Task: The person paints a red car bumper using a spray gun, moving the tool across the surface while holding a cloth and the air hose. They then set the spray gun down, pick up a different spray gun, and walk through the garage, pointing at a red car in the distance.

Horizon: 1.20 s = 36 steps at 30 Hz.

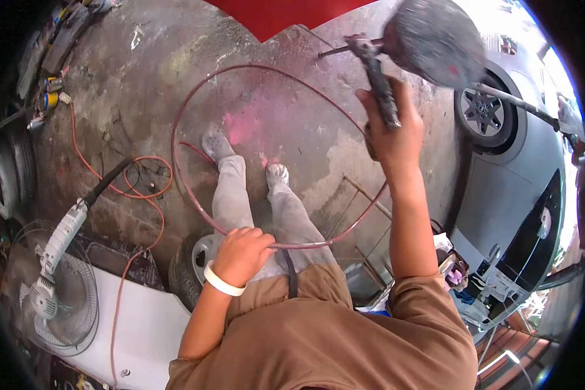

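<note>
My right hand [396, 127] is raised at the upper right, its fingers wrapped round the dark handle of a spray gun [380, 78]. A large, paint-stained cup [435, 42] sits on the gun, slightly blurred. My left hand [244, 253], with a pale band on the wrist, is closed round a dark red hose [312, 246] in front of my waist. The hose makes a wide loop above the floor and rises towards my right hand. Above the loop hangs the tip of a red panel [266, 19].
A grey car [494, 188] stands at the right. At the left are a polisher [65, 237], a fan [78, 305], a white panel [143, 312], an orange cord [159, 224] and tyres [13, 169]. A metal frame [364, 192] lies near my legs.
</note>
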Each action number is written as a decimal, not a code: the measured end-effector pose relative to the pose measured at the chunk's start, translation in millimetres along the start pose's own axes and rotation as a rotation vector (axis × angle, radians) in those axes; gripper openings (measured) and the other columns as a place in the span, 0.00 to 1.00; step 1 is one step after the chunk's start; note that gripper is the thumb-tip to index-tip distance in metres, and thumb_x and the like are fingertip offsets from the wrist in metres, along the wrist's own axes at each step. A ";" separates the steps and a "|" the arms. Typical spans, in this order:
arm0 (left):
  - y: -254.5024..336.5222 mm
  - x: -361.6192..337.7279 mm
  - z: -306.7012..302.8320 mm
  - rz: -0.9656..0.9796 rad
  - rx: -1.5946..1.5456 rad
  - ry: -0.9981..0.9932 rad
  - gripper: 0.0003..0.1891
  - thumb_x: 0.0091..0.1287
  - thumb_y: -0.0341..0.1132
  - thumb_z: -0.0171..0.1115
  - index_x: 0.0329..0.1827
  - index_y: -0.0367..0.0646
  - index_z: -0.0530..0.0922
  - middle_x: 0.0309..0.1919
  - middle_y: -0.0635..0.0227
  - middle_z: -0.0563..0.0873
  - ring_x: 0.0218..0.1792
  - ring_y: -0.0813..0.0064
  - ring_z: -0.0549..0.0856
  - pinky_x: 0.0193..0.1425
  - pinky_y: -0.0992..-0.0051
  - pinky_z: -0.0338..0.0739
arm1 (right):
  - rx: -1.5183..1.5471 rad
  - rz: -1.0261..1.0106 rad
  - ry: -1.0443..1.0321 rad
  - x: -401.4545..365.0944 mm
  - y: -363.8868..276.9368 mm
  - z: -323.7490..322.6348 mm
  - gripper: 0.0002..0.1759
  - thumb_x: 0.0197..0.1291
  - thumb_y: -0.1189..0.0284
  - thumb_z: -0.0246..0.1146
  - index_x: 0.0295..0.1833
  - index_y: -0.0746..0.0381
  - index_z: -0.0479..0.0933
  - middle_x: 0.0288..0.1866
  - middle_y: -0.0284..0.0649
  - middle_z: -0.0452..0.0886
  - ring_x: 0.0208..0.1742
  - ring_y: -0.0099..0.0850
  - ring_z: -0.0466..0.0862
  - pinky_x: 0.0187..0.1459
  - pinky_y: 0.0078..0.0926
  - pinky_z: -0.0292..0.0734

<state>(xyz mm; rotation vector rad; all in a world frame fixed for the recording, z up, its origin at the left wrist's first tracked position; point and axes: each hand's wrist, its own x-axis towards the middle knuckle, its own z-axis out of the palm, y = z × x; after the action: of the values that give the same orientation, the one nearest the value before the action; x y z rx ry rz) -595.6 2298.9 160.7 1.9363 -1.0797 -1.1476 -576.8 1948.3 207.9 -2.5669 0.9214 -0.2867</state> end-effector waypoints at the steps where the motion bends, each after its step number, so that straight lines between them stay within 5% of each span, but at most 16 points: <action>1: 1.9 -5.5 -2.9 -0.014 -0.010 0.007 0.06 0.64 0.35 0.74 0.42 0.50 0.87 0.35 0.67 0.84 0.44 0.59 0.86 0.50 0.57 0.77 | 0.018 -0.046 -0.009 0.6 -4.1 13.8 0.22 0.66 0.58 0.78 0.58 0.57 0.82 0.42 0.47 0.91 0.42 0.50 0.92 0.42 0.41 0.85; 9: 13.2 -21.6 -40.5 0.000 -0.057 0.054 0.07 0.64 0.35 0.74 0.43 0.48 0.88 0.35 0.67 0.86 0.44 0.59 0.86 0.50 0.58 0.78 | -0.017 -0.071 -0.258 8.4 -42.0 66.8 0.26 0.69 0.50 0.73 0.64 0.53 0.80 0.51 0.50 0.91 0.54 0.56 0.89 0.53 0.49 0.83; 15: 30.8 -29.2 -84.0 0.051 -0.096 0.055 0.07 0.64 0.34 0.74 0.44 0.48 0.87 0.36 0.66 0.85 0.44 0.59 0.87 0.51 0.58 0.78 | -0.091 -0.006 -0.080 13.6 -57.9 2.5 0.23 0.70 0.52 0.72 0.58 0.55 0.80 0.47 0.49 0.91 0.48 0.56 0.90 0.47 0.51 0.84; 19: 36.6 -36.0 -104.9 0.081 -0.129 0.028 0.06 0.66 0.33 0.72 0.44 0.47 0.88 0.37 0.65 0.87 0.45 0.57 0.87 0.54 0.57 0.80 | -0.050 0.248 -0.029 13.6 -65.0 -60.2 0.26 0.67 0.51 0.75 0.61 0.55 0.81 0.44 0.54 0.90 0.47 0.60 0.89 0.47 0.50 0.82; 23: 36.5 -43.3 -121.4 0.108 -0.139 0.026 0.07 0.66 0.32 0.70 0.45 0.47 0.88 0.37 0.65 0.87 0.46 0.56 0.87 0.55 0.57 0.80 | -0.013 0.349 0.093 13.2 -67.9 -98.9 0.25 0.68 0.53 0.76 0.61 0.59 0.82 0.42 0.52 0.91 0.45 0.52 0.91 0.47 0.43 0.82; 28: 36.5 -53.3 -130.9 0.082 -0.122 0.037 0.07 0.65 0.32 0.70 0.45 0.47 0.88 0.38 0.64 0.87 0.46 0.56 0.87 0.55 0.57 0.80 | -0.141 0.296 0.121 21.4 -75.1 -90.7 0.27 0.69 0.50 0.74 0.63 0.55 0.82 0.44 0.51 0.91 0.46 0.55 0.91 0.48 0.46 0.82; 36: 47.4 -61.1 -144.8 0.020 -0.109 0.034 0.07 0.66 0.32 0.70 0.46 0.46 0.88 0.38 0.62 0.88 0.45 0.55 0.87 0.54 0.56 0.80 | -0.048 0.078 -0.124 37.6 -109.7 -18.5 0.25 0.70 0.51 0.72 0.64 0.53 0.80 0.50 0.50 0.91 0.51 0.57 0.89 0.52 0.52 0.83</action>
<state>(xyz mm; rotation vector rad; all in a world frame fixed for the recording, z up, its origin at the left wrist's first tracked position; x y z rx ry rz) -497.9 2346.5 283.7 1.8509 -0.9957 -1.1345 -492.3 1995.8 274.1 -2.5522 0.9898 -0.0834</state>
